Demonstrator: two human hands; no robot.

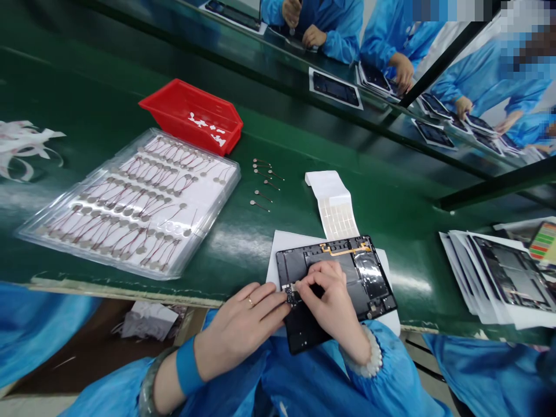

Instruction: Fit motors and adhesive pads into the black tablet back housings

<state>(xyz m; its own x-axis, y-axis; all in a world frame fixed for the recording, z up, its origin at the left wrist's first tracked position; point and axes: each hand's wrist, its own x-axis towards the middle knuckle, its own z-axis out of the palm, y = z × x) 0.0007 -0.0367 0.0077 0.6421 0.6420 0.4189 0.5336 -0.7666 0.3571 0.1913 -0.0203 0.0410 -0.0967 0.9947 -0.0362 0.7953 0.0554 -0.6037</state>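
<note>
Head view: black tablet back panel (336, 278) lies on white paper sheet (282, 260) near the green table's (403, 197) front edge; right hand (325, 295) pinches small dark circuit board (290, 295) at the panel's left edge; left hand (238, 327) touches it, fingers extended, grip unclear

On the worktop (243, 260), a tablet panel (299, 263) lies on a paper sheet (282, 249), the left hand (241, 327) and right hand (328, 301) over its near edge. A label strip (332, 202) lies behind the sheet. Leftward lie loose contacts (263, 179), then a tray (108, 258) of contacts, a bin (217, 142) behind it. Panel stack (490, 278): right.
</note>
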